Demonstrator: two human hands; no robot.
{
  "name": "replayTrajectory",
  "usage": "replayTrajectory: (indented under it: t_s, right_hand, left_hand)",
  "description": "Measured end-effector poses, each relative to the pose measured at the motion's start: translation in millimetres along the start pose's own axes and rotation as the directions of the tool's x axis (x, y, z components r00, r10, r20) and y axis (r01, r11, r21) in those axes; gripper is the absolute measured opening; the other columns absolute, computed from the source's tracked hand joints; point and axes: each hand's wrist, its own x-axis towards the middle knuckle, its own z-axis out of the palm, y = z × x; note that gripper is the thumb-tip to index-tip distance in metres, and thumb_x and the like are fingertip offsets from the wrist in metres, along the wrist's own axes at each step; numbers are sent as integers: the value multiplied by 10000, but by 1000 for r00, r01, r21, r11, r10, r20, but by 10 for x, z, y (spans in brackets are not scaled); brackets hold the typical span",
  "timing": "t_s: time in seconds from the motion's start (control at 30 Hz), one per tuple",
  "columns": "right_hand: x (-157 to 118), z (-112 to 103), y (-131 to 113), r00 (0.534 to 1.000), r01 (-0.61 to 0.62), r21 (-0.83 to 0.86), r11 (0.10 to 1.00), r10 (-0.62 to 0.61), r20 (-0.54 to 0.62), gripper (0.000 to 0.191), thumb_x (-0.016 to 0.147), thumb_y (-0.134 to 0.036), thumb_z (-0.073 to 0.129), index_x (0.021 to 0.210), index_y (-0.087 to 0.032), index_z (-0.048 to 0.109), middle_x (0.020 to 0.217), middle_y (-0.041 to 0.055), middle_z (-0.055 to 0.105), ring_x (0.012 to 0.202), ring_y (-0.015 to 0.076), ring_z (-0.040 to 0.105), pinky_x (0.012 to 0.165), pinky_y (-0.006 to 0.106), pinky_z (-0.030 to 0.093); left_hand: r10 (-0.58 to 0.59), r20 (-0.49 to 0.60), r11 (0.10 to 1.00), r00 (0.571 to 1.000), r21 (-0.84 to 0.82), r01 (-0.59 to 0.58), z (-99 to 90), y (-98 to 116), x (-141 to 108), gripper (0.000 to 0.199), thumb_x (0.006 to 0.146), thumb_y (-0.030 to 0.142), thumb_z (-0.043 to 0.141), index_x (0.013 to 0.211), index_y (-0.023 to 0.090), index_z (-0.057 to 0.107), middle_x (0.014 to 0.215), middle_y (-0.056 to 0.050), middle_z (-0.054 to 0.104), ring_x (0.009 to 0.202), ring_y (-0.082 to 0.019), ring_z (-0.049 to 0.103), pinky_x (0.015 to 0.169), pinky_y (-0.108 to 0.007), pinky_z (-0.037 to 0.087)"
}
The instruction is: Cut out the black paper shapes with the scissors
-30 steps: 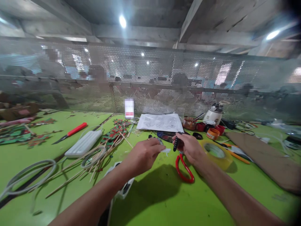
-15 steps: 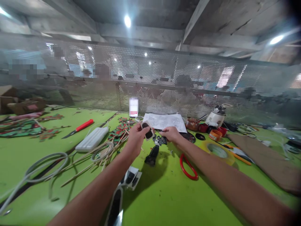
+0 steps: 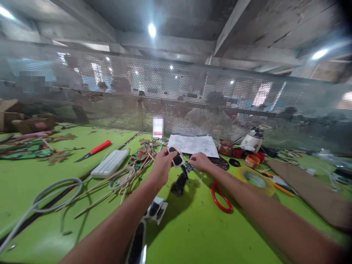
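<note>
My left hand is closed on a small white-edged paper cutout with black shapes printed on it, thumb on top. Just to its right, my right hand has its fingers curled together; whatever is between them, if anything, is too small to make out. Below the hands a black strip-like cut piece lies on the green table. Small grey and black cut bits lie between the two hands. More black-and-white paper cutouts rest by my left forearm.
Red-handled scissors and a clear tape roll lie under and beside my right arm. Left are thin sticks, a white power strip and a red-handled knife. A drawn paper sheet and a phone are behind.
My left hand has turned the cutout slightly and brought it a little lower and to the right. My right hand has shifted slightly down and right, its fingers more curled.
</note>
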Motion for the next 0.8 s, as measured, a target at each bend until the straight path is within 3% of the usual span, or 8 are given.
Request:
replayTrajectory:
  t_s: [0.13,0.47,0.6,0.8]
  right_hand:
    - [240,64,-148,998,17,-66,998,-12,69,201,919,-306,589,1025,-150,658,1087,53,672,957,203,647,839,394,525]
    - [808,211,-365,949,-106,-171,979,151,276,240,898,-295,623,1081,-140,634,1105,58,656,953,213,652,799,383,546]
    - [840,189,-375,917,-119,-161,980,170,360,226,905,-314,612,1025,-126,647,1010,38,679,846,183,670,730,348,562]
    - [777,113,-307,948,-54,-92,994,80,308,195,903,-302,617,981,-128,657,963,30,689,810,167,672,716,336,561]
  left_hand:
    - [-22,-29,999,999,-27,21,-33,-38,25,206,583,260,701,734,154,610,684,6,611,610,-130,547,564,-252,455]
    - [-62,-124,997,990,-55,56,-97,-78,67,183,582,233,696,719,149,610,672,0,618,602,-127,553,532,-237,448]
    - [-49,-154,997,987,-73,38,-130,-56,108,184,574,233,694,715,154,605,664,10,610,604,-125,557,534,-233,447]
    - [-33,-174,997,984,-81,19,-158,-58,158,198,570,234,689,736,146,623,678,-1,622,598,-124,558,532,-233,445]
